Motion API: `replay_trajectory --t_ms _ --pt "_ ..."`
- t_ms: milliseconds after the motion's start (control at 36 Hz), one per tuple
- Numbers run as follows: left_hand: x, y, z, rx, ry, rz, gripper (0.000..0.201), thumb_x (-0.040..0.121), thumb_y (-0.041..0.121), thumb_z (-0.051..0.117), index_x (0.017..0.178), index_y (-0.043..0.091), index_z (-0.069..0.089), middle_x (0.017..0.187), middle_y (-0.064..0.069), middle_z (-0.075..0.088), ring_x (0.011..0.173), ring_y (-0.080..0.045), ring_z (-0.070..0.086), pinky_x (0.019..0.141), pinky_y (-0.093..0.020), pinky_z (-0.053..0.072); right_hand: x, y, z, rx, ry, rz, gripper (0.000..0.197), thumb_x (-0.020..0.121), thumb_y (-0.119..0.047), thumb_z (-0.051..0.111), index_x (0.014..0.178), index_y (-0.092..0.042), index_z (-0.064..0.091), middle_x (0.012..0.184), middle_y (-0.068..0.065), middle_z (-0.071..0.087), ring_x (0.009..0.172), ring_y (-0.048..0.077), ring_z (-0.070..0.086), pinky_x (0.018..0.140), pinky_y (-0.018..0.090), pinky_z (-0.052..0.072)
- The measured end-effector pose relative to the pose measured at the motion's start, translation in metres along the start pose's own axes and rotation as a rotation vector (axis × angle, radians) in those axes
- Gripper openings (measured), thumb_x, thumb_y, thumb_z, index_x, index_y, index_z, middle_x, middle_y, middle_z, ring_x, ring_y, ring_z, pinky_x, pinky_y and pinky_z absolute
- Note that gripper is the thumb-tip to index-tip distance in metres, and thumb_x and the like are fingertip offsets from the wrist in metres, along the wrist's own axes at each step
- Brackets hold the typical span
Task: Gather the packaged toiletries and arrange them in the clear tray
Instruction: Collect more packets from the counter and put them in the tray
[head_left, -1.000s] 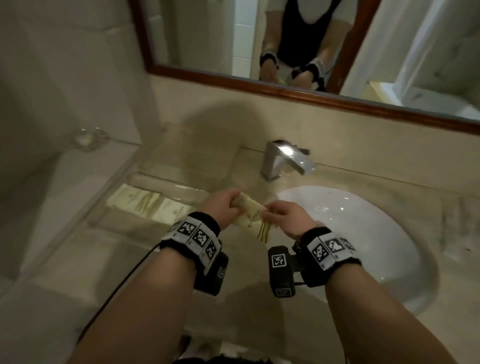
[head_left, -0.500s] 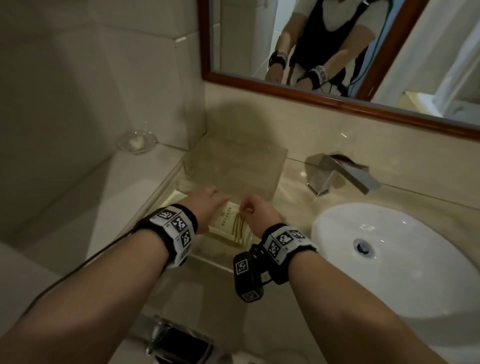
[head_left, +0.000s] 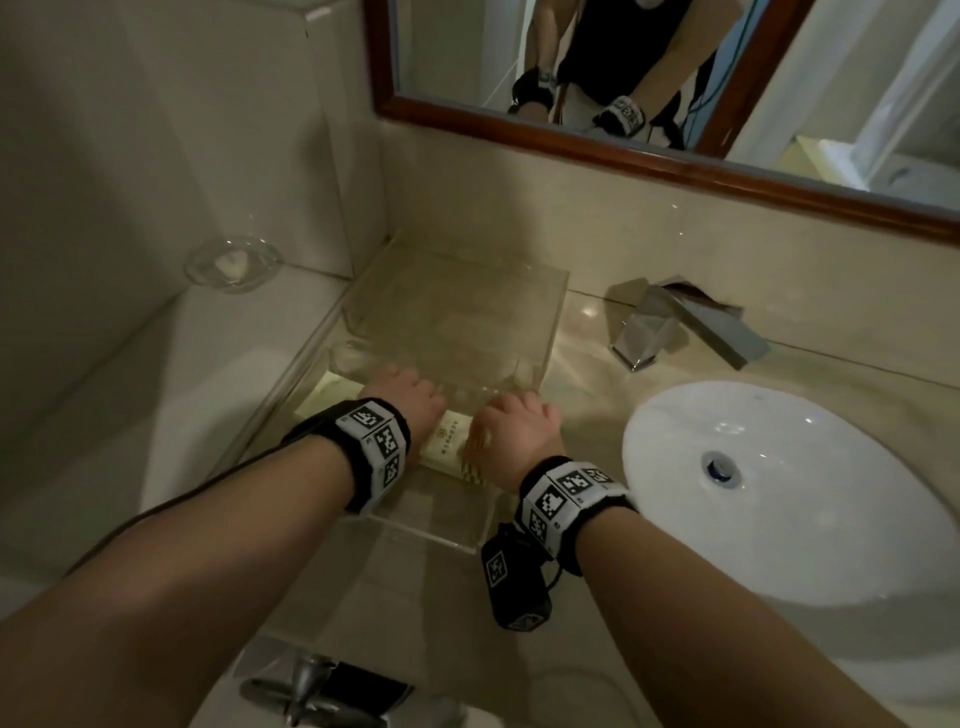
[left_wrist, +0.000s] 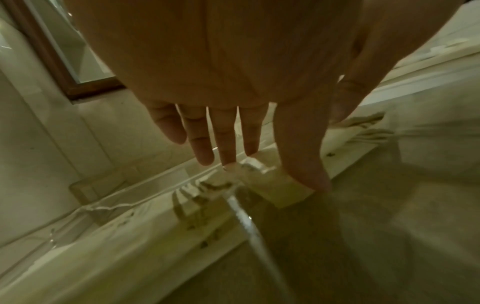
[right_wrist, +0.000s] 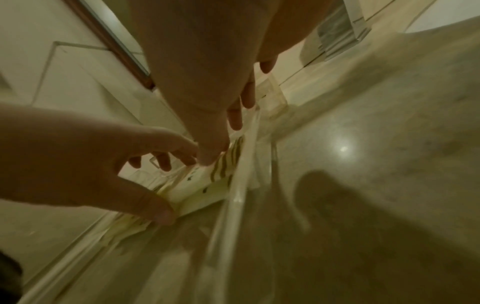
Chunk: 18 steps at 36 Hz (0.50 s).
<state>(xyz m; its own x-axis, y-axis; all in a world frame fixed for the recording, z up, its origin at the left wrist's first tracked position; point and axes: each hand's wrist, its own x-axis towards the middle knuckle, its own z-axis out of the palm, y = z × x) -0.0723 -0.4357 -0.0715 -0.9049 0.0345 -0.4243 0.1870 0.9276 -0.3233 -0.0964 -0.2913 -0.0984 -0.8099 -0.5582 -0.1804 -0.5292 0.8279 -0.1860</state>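
Observation:
A clear tray (head_left: 555, 312) stands on the beige counter left of the basin. A cream packet with brown stripes (head_left: 451, 448) lies flat on the tray floor near its front. Both hands reach into the tray at its two ends. My left hand (head_left: 410, 389) has straight fingers, with its thumb (left_wrist: 311, 176) touching the packet (left_wrist: 285, 191). My right hand (head_left: 511, 418) also has straight fingers, and its thumb (right_wrist: 207, 158) rests on the packet's striped end (right_wrist: 228, 162). Another cream packet (head_left: 330, 392) lies in the tray left of my left hand.
A white basin (head_left: 779, 499) sits to the right, with a chrome tap (head_left: 670, 332) behind it. A glass soap dish (head_left: 234, 265) stands on the white ledge at the left. A wood-framed mirror (head_left: 649, 166) hangs above the back wall.
Both hands carried the striped packet left from beside the basin and lowered it into the tray. Their fingers have straightened on it.

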Motion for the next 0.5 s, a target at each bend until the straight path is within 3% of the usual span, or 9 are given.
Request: replay_trajectory --t_ms 139,333,500 --pt "0.001 0.002 0.002 -0.023 -0.004 0.02 0.067 0.075 0.042 0.067 0.133 0.021 0.041 0.136 -0.003 0.047 0.127 -0.024 0.042 0.104 -0.039 0.031 0.001 -0.003 0.005 -0.108 -0.104 -0.005 0.058 0.073 -0.059 0.061 0.12 -0.026 0.053 0.129 0.0 0.049 0.121 0.024 0.035 0.102 0.045 0.022" --pt "0.005 0.007 0.002 -0.184 -0.026 0.063 0.068 0.081 0.041 0.064 0.138 0.018 0.036 0.14 -0.006 0.042 0.13 -0.027 0.039 0.107 -0.038 0.035 -0.003 -0.001 0.009 -0.123 -0.092 -0.032 0.055 0.076 -0.054 0.061 0.122 -0.024 0.054 0.13 0.003 0.047 0.124 0.026 0.032 0.103 0.046 0.02" --pt "0.009 0.009 -0.002 -0.239 -0.071 0.067 0.053 0.085 0.016 0.063 0.134 0.011 0.042 0.136 -0.011 0.048 0.128 -0.028 0.044 0.105 -0.035 0.037 -0.002 -0.002 0.012 -0.109 -0.098 -0.015 0.051 0.076 -0.053 0.06 0.12 -0.027 0.057 0.127 0.001 0.047 0.124 0.024 0.031 0.102 0.046 0.02"
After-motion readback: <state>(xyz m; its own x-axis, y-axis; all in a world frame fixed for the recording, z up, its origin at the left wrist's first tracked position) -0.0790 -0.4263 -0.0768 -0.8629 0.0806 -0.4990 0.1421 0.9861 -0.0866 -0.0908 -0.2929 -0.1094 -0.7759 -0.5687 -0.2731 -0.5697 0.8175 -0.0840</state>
